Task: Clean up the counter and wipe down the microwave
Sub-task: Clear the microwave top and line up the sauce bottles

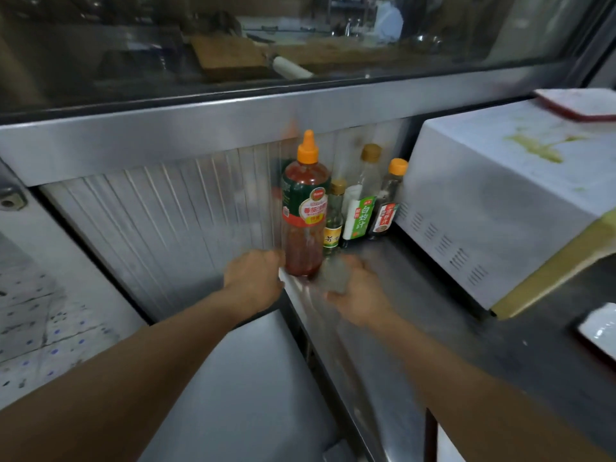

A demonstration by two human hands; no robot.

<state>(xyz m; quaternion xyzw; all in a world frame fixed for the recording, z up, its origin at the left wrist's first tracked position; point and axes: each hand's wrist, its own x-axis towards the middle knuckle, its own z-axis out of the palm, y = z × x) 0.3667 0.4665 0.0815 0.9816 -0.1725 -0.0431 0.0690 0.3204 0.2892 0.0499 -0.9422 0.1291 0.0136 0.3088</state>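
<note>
A tall ketchup bottle (305,211) with an orange cap stands at the left end of the steel counter (416,295). My left hand (255,278) is against its lower left side; blur hides the fingers. Just right of the bottle's base, my right hand (358,298) grips a crumpled grey cloth (333,276) on the counter. The white microwave (493,201) sits to the right, with a green stain (540,150) on its top.
Three smaller sauce bottles (361,195) stand in the corner between the ketchup and the microwave. A red-rimmed white tray (583,103) lies on the microwave's top, and a white dish (600,325) sits at the counter's right. A steel ledge and window run behind.
</note>
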